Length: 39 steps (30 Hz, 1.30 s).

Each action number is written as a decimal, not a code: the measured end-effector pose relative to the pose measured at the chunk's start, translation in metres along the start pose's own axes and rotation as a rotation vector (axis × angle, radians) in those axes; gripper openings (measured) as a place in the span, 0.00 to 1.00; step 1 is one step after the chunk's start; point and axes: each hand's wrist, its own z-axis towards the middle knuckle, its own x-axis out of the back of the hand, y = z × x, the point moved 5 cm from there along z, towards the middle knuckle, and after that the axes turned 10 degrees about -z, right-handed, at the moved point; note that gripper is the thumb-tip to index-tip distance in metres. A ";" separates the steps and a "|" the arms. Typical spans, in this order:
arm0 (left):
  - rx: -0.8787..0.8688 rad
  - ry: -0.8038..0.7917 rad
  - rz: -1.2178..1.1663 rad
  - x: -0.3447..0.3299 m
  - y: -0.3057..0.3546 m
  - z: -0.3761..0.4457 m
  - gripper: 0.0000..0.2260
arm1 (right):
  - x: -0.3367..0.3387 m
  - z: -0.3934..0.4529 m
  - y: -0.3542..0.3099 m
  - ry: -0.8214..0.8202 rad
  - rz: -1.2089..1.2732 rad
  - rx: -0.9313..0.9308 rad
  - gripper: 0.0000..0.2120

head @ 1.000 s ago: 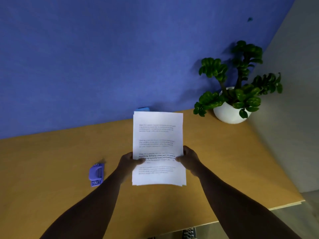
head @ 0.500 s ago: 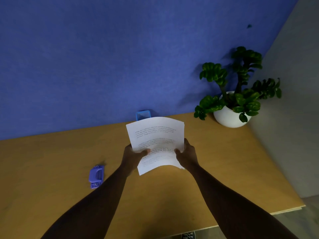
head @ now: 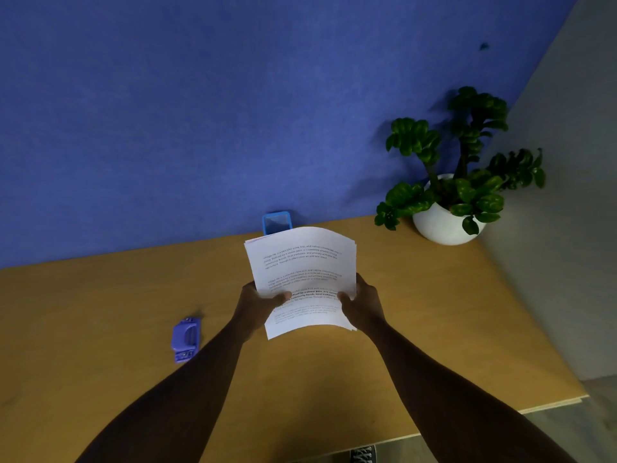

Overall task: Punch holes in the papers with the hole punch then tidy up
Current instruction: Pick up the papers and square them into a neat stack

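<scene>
A stack of white printed papers (head: 302, 262) is held above the wooden table (head: 100, 329), bowed upward in the middle. My left hand (head: 258, 302) grips its left edge and my right hand (head: 362, 300) grips its right edge, thumbs on top. A small purple hole punch (head: 186, 339) lies on the table to the left of my left forearm, apart from the papers.
A blue open-topped holder (head: 276, 222) stands against the blue wall (head: 200, 111) behind the papers. A potted plant in a white pot (head: 440, 225) sits at the back right corner. The table's front edge (head: 551, 407) runs at lower right, a shoe (head: 362, 456) below it.
The papers went from hanging upright and flat to tilted away and bowed, shifted a little toward the wall. The blue holder behind them is now uncovered. The hole punch has stayed put.
</scene>
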 end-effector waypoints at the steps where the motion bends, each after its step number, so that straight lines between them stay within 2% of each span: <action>1: 0.022 -0.009 0.026 0.000 -0.004 0.000 0.17 | -0.001 -0.002 0.002 -0.010 -0.010 0.004 0.17; 5: 0.032 -0.023 0.094 0.003 -0.009 0.000 0.18 | -0.002 -0.002 0.007 -0.022 -0.030 -0.006 0.13; 9: 0.017 0.006 0.047 0.006 -0.002 0.003 0.13 | 0.006 0.006 0.005 0.016 0.038 -0.045 0.16; 15: -0.038 0.026 -0.002 0.013 0.017 0.013 0.14 | 0.017 0.016 0.002 -0.021 0.263 -0.127 0.17; 20: -0.032 0.129 -0.029 0.023 0.021 0.016 0.16 | 0.025 0.019 0.005 0.002 0.442 -0.178 0.18; 24: -0.023 0.211 -0.044 0.029 0.020 0.017 0.18 | 0.027 0.018 0.011 0.015 0.670 -0.204 0.15; 28: 0.012 0.289 -0.185 0.031 0.019 0.016 0.15 | 0.023 0.017 0.014 -0.042 0.841 -0.250 0.16; 35: 0.081 0.096 -0.310 0.010 0.010 0.014 0.18 | 0.000 0.013 0.006 -0.192 1.016 -0.279 0.19; 39: 0.069 0.063 -0.312 0.009 0.009 0.014 0.18 | -0.008 0.010 0.000 -0.281 1.024 -0.264 0.22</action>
